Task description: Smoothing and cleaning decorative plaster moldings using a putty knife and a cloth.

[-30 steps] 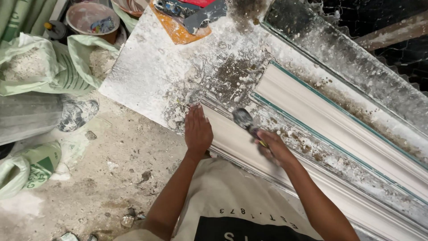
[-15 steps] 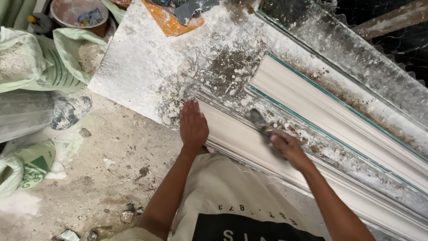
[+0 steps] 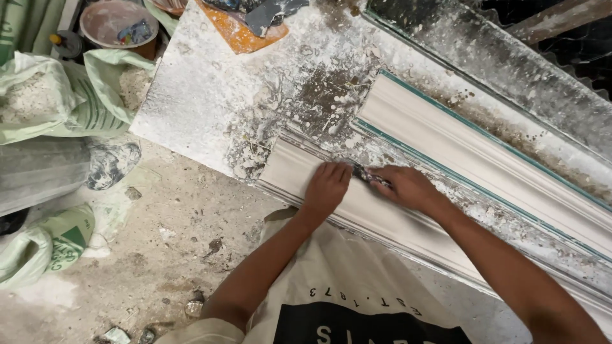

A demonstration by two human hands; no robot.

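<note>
**Near moulding under the blade, far moulding cast, bench thick with plaster**

While the pale green sacks [image 3: 60, 102] slump on the dusty floor [image 3: 159, 255] at far left, with a round tub [image 3: 118, 22] above them, the work itself sits further right on the plaster-crusted bench [image 3: 210, 102]. 2 long white cornice mouldings run diagonally across it. The near moulding [image 3: 287, 169] has its left end close to the bench's edge, and that end looks smooth and clean in profile. The left hand [image 3: 326, 188] lies flat on it, fingers spread and pressing down, gripping nothing. Just to its right, the right hand [image 3: 408, 188] is closed around a small dark scraping tool [image 3: 366, 175], whose tip meets the upper edge of the near moulding, between the 2 hands. I judge the shaping of this stretch to be in progress: the surface to the left of the tool looks finished, while the length running off to the lower right is bordered by crumbs and rough plaster, so it seems not yet trimmed. Further right and higher, the far moulding [image 3: 484, 159], edged in teal, looks fully cast, though debris lies along both of its sides. Loose plaster is scattered over most of the bench.
</note>
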